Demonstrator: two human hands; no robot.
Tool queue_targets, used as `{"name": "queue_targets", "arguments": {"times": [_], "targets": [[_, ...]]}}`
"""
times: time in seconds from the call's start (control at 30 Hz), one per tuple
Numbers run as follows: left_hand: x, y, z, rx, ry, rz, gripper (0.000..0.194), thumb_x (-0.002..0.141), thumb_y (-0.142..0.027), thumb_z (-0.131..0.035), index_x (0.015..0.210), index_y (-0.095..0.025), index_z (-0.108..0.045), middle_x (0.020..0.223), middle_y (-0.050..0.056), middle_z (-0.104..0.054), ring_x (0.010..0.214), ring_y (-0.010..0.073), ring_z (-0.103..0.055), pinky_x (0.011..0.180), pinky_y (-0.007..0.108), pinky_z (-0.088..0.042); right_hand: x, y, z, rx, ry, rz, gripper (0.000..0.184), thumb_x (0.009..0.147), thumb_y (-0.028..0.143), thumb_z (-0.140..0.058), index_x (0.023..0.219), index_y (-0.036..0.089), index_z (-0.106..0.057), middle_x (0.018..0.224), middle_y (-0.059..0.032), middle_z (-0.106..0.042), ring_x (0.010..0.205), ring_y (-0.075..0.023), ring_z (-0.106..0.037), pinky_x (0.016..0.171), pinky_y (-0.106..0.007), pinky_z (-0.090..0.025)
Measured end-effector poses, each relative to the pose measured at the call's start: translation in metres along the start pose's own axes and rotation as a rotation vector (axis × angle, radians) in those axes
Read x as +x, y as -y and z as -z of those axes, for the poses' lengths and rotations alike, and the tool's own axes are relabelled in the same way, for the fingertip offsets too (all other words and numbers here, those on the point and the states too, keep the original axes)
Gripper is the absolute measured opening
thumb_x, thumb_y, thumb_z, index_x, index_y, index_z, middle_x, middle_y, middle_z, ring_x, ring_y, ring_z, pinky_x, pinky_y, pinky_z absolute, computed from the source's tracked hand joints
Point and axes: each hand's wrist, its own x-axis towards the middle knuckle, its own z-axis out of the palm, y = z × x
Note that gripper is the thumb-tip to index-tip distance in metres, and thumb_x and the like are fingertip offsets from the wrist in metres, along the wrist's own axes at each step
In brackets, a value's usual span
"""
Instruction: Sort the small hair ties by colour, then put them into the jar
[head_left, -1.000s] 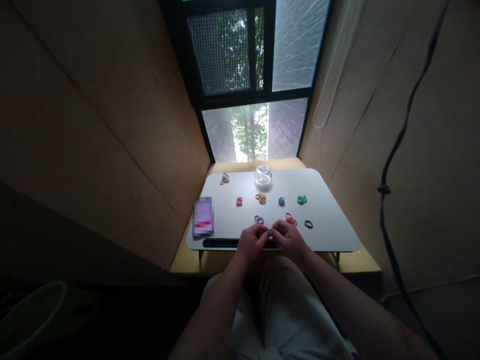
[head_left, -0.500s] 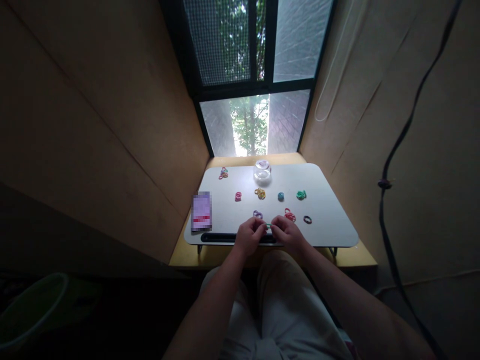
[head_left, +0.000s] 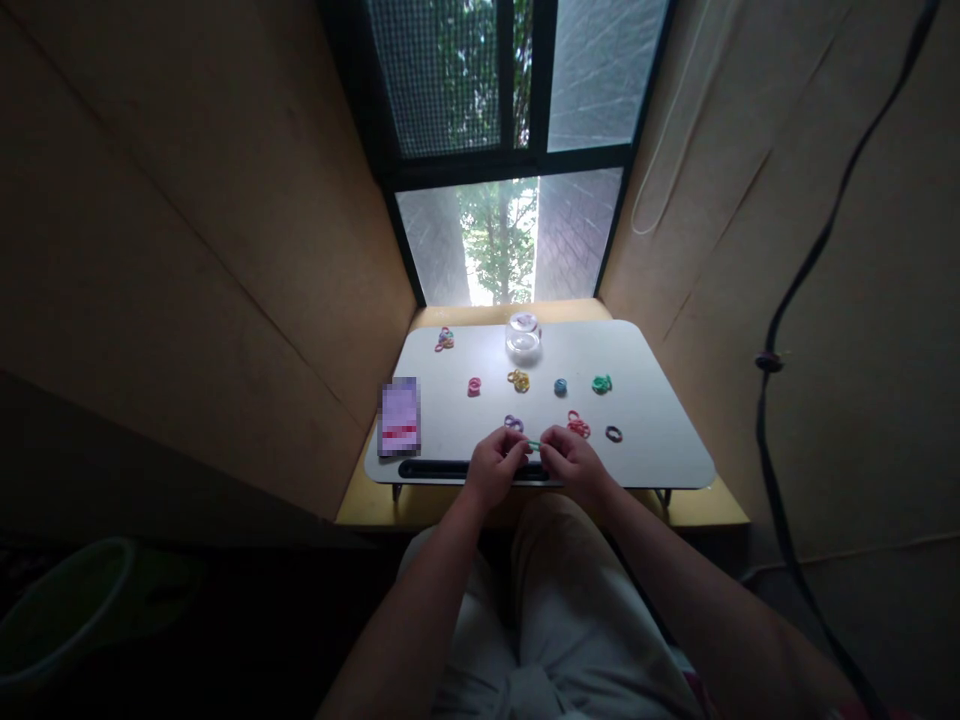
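Between my two hands, near the front edge of the white lap table (head_left: pixel 435 400), a small green elastic band (head_left: pixel 534 445) is stretched. My left hand (head_left: pixel 496 462) pinches one end of it and my right hand (head_left: pixel 571 458) the other. Just beyond my left fingers lie purple bands (head_left: pixel 514 424). Red bands (head_left: pixel 578 425) lie behind my right hand, with a dark band (head_left: pixel 614 434) to their right. Farther back sit pink bands (head_left: pixel 474 387), yellow bands (head_left: pixel 518 381), blue bands (head_left: pixel 561 387) and green bands (head_left: pixel 602 384), grouped by colour.
A clear jar (head_left: pixel 523 337) stands at the back of the table. Mixed-colour bands (head_left: pixel 445 340) lie at the back left, and a blurred purple phone-like object (head_left: pixel 400 417) at the left edge. A black slot (head_left: pixel 439 469) runs along the front. A dark cord (head_left: pixel 787 300) hangs at the right.
The view has shifted slightly, so the table sits a little higher in the picture. Both hands stay together on the green band, which shows a bit more between the fingers.
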Motion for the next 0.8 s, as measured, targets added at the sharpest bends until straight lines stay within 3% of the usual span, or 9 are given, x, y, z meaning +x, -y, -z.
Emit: {"name": "queue_targets", "arguments": {"times": [0.13,0.37,0.6,0.8], "targets": [[0.0020,0.0017,-0.0002,-0.089,-0.052,0.018,0.021,0.082,-0.037,-0.067,0.084,-0.016,-0.061,0.066,-0.002,-0.060,0.059,0.0108,-0.055,0.058,0.023,-0.043,0.0008,0.0015,-0.0019,-0.011,0.002,0.005,0.021,0.084,0.037,-0.060,0.077,0.020,-0.050,0.056,0.0048,-0.053,0.044,-0.0088,-0.043,0.043,-0.022,-0.032],[0.0000,0.0013,0.0011,0.059,0.038,-0.032,0.020,0.084,-0.036,-0.065,0.081,-0.016,-0.064,0.068,0.000,-0.062,0.063,0.0121,-0.057,0.061,0.024,-0.044,-0.0004,-0.0010,-0.0006,-0.029,-0.012,0.005,0.018,0.084,0.035,-0.060,0.078,0.021,-0.050,0.057,0.0043,-0.054,0.046,-0.0101,-0.045,0.045,-0.023,-0.035],[0.0009,0.0056,0.0002,-0.031,-0.095,-0.015,0.020,0.085,-0.037,-0.063,0.085,-0.017,-0.061,0.067,-0.001,-0.060,0.061,0.0117,-0.055,0.060,0.024,-0.045,0.0015,-0.0021,-0.0030,-0.062,0.002,0.036,0.014,0.085,0.030,-0.057,0.078,0.021,-0.050,0.057,0.0048,-0.053,0.046,-0.0095,-0.043,0.046,-0.023,-0.034],[-0.0005,0.0049,0.0015,0.157,0.031,-0.063,0.018,0.085,-0.035,-0.063,0.081,-0.017,-0.065,0.072,0.001,-0.063,0.065,0.0130,-0.057,0.062,0.024,-0.044,-0.0001,-0.0053,-0.0006,-0.062,-0.012,0.046,0.014,0.087,0.029,-0.056,0.078,0.021,-0.049,0.058,0.0047,-0.054,0.048,-0.0097,-0.044,0.047,-0.023,-0.035]]}}
